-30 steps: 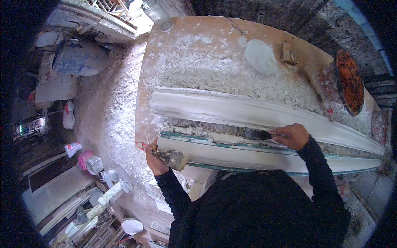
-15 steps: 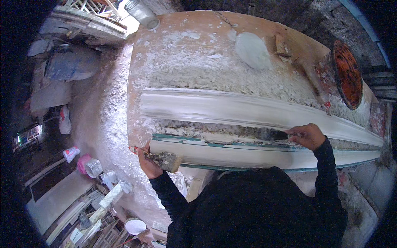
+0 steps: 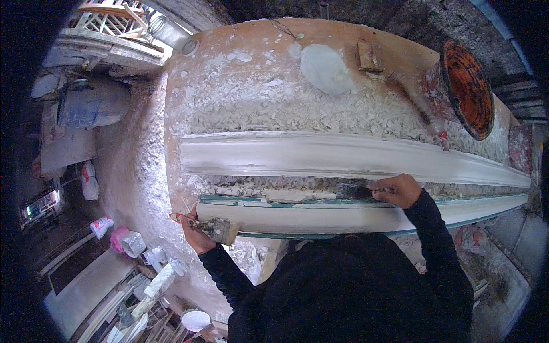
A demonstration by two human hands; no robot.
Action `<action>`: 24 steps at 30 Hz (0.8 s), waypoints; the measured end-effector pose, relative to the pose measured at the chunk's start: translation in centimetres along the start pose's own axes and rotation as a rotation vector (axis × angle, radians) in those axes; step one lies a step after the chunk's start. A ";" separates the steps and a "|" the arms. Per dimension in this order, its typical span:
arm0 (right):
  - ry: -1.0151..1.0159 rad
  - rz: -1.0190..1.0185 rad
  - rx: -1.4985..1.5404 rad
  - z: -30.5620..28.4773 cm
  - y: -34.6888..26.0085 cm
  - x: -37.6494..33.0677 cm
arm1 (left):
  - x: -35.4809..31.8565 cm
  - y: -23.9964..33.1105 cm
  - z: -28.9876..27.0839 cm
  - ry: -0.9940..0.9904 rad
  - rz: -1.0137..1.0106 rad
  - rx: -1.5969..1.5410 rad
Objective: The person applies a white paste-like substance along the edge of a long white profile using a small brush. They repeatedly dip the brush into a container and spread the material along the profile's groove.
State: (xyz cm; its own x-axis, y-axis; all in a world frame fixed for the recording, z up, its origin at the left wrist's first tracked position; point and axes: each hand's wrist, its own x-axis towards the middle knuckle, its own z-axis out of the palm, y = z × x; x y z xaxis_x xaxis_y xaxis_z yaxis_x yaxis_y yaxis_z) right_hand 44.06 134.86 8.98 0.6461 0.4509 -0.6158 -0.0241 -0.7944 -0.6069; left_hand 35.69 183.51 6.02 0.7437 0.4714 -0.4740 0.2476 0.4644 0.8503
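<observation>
1. Cool white light from the upper left overexposes the rough, powder-whitened floor (image 3: 150, 134) beside the pale-brown wooden counter (image 3: 229, 48).
2. The left background is dim, with one small bright opening (image 3: 41, 207).
3. Fisheye distortion bows the long white ridged moulding (image 3: 297, 155); the corners fall to black.
4. The black long-sleeved garment (image 3: 354, 286) loses detail; noise speckles the dark margins.

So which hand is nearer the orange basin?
Right. The right hand sits below and left of the orange basin in the picture; the left hand is much farther left and lower.
</observation>
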 end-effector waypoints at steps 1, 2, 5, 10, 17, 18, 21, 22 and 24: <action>0.100 -0.145 -0.006 0.1 1.4 -0.3 | 0.1 -0.1 0.1 0.035 0.027 0.028; 0.102 -0.145 0.021 -0.2 1.9 -0.4 | 0.0 -0.3 0.3 0.075 0.054 0.058; 0.072 -0.151 0.069 0.1 2.1 0.2 | -0.2 -0.2 0.3 0.119 0.066 0.068; 0.049 -0.215 -0.001 0.7 -0.5 1.2 | 0.0 -0.1 -0.7 0.095 0.074 -0.038; 0.055 -0.214 -0.062 2.0 -1.7 2.5 | 0.0 -0.1 0.1 0.110 0.109 -0.104; 0.068 -0.223 -0.041 1.8 -2.5 2.7 | -0.2 0.1 0.2 0.133 0.102 -0.106; 0.057 -0.170 0.043 0.9 -1.8 2.1 | 0.0 -0.5 -0.9 0.091 0.154 -0.068; 0.047 -0.136 0.070 0.3 -1.3 1.8 | -0.1 -0.5 -1.0 0.109 0.142 -0.084; 0.048 -0.115 0.036 -0.2 -1.3 1.4 | -0.8 -0.2 0.5 0.144 0.118 -0.117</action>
State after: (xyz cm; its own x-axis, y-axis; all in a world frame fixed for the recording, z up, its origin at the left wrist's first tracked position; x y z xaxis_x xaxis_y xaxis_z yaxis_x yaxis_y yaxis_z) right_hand 45.19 136.42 8.98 0.6821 0.5174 -0.5168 0.0253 -0.7230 -0.6904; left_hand 35.42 182.66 6.35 0.6651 0.6256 -0.4077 0.0842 0.4797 0.8734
